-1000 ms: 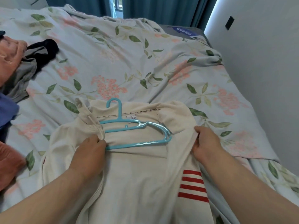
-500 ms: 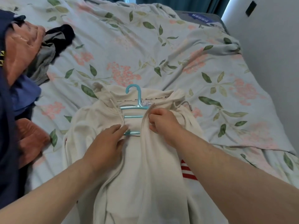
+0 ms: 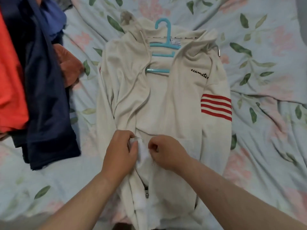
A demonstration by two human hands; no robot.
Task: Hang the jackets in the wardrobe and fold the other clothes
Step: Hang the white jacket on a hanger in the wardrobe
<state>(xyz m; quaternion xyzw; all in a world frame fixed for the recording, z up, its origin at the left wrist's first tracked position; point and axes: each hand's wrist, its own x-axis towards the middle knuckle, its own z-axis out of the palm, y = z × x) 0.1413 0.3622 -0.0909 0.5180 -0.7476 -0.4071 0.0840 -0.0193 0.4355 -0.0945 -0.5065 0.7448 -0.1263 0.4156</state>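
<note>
Already found the blue hanger (image 3: 162, 54) inside the white jacket (image 3: 182, 90), with its hook poking out past the collar. Saw the jacket lying flat, front up, in the middle of the flowery bed cover (image 3: 265, 63), not in any wardrobe yet. Saw its front open from the collar down to the hands, and the zip pull (image 3: 146, 191) low, near the bottom edge. Saw the left hand (image 3: 120, 153) pinching one front edge between thumb and fingers. Saw the right hand (image 3: 167, 153) just beside it, fingers curled tight, pinching the other edge, as far as could be told. Guessed the step in hand: bringing the two edges together, maybe to zip up. Counted this jacket as half done: on its hanger, but not closed and not hung.

Further out, on the left, saw a heap: a dark blue top (image 3: 44, 97), an orange one (image 3: 11, 80), a rusty brown one (image 3: 68, 67), a lighter blue one (image 3: 53, 19). Found none of them folded or on a hanger. Judged most of the job left to do.
</note>
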